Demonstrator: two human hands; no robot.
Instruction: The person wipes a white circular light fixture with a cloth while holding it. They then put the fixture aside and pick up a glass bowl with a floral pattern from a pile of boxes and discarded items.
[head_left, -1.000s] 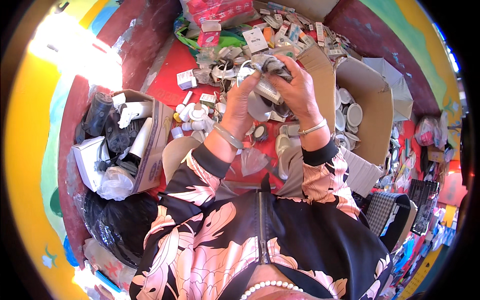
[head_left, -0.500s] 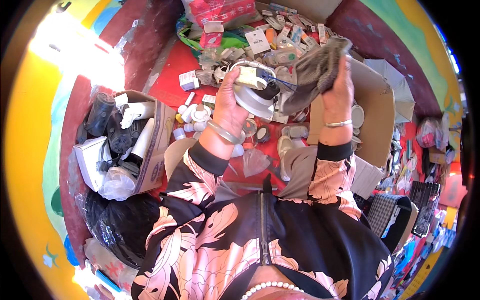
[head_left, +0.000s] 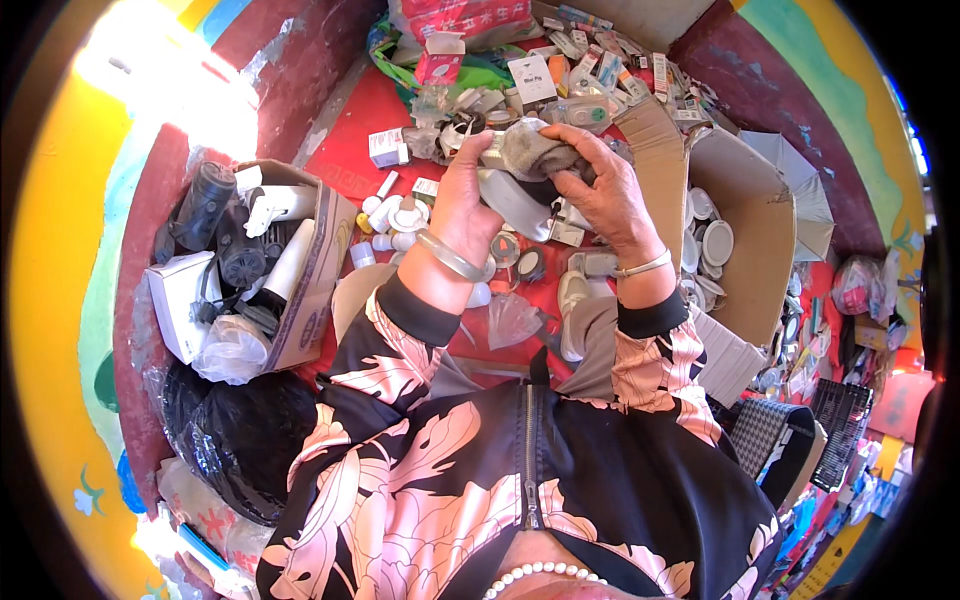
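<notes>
White fitting (head_left: 515,205), head view: located between both hands, raised above the red sheet (head_left: 338,165) and in front of the torso. Left hand (head_left: 460,205): grip clamped on the fitting's left side. Right hand (head_left: 610,195): grip clamped on a bunched grey cloth (head_left: 538,150), held against the fitting's upper part.

Clearances: the left carton (head_left: 322,265) stands well apart from the left hand, with bare red sheet along its far end. On the opposite side, a flap of the right carton (head_left: 755,215) reaches near the right hand. Beyond the hands, loose parts and small packages crowd the space.

Markings: printed characters appear on the red bag (head_left: 465,15), the white card (head_left: 532,78) and the small boxes (head_left: 612,72).

Appearance: the fitting has a smooth, curved, pale rim, tilted; a dark part shows beside it. The cloth and fingers hide the remainder.
</notes>
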